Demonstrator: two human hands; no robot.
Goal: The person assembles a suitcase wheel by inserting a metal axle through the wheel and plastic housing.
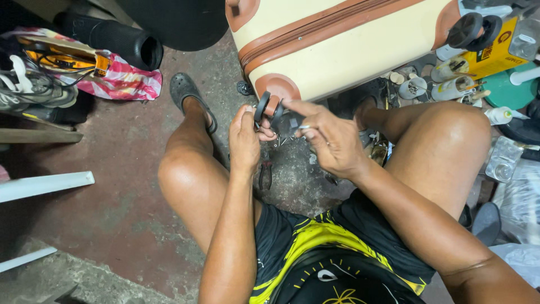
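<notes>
Sitting on the concrete floor with knees spread, the person holds a black suitcase wheel assembly up between both hands, just in front of the lower corner of the cream suitcase that lies tipped on its side. The left hand is closed around the near side of the wheel, thumb against its rim, while the right hand pinches the housing with fingers curled tight; whether a small tool or screw sits between those fingers cannot be made out. Judging from this, the wheel looks detached from the brown corner mount and is being worked in the hands, so fitting it to the case appears not yet done. Another black wheel sits mounted at the far corner. A dark tool lies on the floor between the legs, and bottles and small tubs crowd the right side.
</notes>
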